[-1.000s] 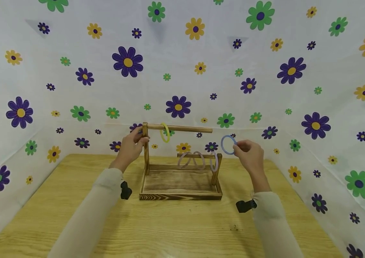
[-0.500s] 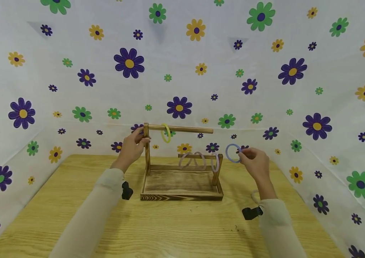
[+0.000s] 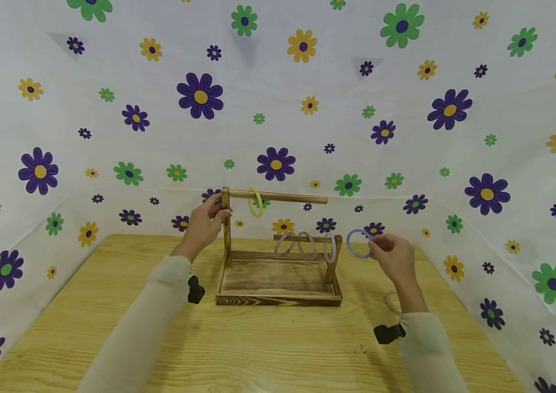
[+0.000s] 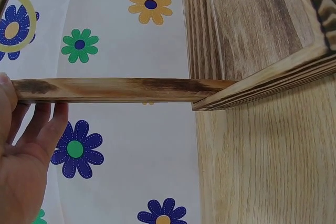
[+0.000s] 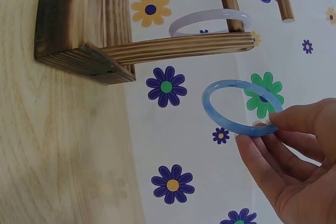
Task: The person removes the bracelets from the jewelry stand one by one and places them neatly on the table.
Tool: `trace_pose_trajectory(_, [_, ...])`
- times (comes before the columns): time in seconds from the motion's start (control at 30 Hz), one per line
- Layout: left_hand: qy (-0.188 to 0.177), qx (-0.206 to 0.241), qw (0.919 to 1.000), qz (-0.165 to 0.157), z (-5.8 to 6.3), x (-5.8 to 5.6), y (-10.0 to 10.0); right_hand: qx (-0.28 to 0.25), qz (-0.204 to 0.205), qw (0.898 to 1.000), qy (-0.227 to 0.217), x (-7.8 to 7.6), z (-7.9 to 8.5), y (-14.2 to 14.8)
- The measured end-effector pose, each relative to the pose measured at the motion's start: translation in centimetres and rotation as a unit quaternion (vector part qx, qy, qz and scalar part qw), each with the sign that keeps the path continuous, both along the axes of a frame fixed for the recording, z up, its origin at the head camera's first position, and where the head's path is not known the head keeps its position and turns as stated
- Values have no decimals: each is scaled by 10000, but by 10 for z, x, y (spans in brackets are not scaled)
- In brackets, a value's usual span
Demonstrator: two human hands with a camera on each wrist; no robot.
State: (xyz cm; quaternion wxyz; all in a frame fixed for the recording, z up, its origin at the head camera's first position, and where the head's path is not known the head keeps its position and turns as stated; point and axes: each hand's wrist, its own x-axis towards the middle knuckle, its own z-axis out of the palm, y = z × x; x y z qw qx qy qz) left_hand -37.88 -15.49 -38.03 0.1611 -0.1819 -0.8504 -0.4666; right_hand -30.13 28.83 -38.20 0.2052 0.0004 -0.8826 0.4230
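Note:
My left hand (image 3: pixel 201 229) grips the tall left post (image 4: pixel 105 91) of a wooden bangle stand (image 3: pixel 278 301), thumb on one side and fingers behind. A yellow bangle (image 3: pixel 260 204) hangs on the upper bar (image 3: pixel 297 197), near that post. Several pale bangles hang on the lower bar, a lavender one (image 5: pixel 210 17) closest to the short right post (image 5: pixel 184 47). Right of the stand, my right hand (image 3: pixel 395 259) pinches a translucent blue bangle (image 5: pixel 236 128) between thumb and fingers. The bangle is in the air, apart from the post.
Another pale bangle (image 3: pixel 389 305) lies on the wooden table (image 3: pixel 258 349) beside my right wrist, partly hidden by it. Small dark specks (image 3: pixel 361 349) lie on the tabletop. A white flower-print cloth (image 3: pixel 278 125) surrounds the table at the back and sides.
My right hand has moved right and down with the blue bangle, from beside the upper bar's end to the short post's height. The pale bangle on the table has come into view. My left hand stays put.

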Motion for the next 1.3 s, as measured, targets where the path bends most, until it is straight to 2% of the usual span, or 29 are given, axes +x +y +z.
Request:
trace_pose_trajectory(0.3, [82,-30,10000,26,-2,-1,-1,-49,104,9996,-247,9,-8,3])
trace_pose_trajectory(0.5, [10,7,10000,-10,-1,-1,-2,-118,179,9993,-320,12,-14,5])
trace_pose_trajectory(0.7, [0,-15,10000,1,-3,-2,-2,154,181,9987,-452,17,-20,8])
trace_pose_trajectory(1.03, [12,4,10000,41,-3,-1,0,594,484,9935,-839,25,-28,15])
trace_pose_trajectory(1.3, [39,22,10000,53,-2,-2,1,754,527,9915,-922,27,-29,15])
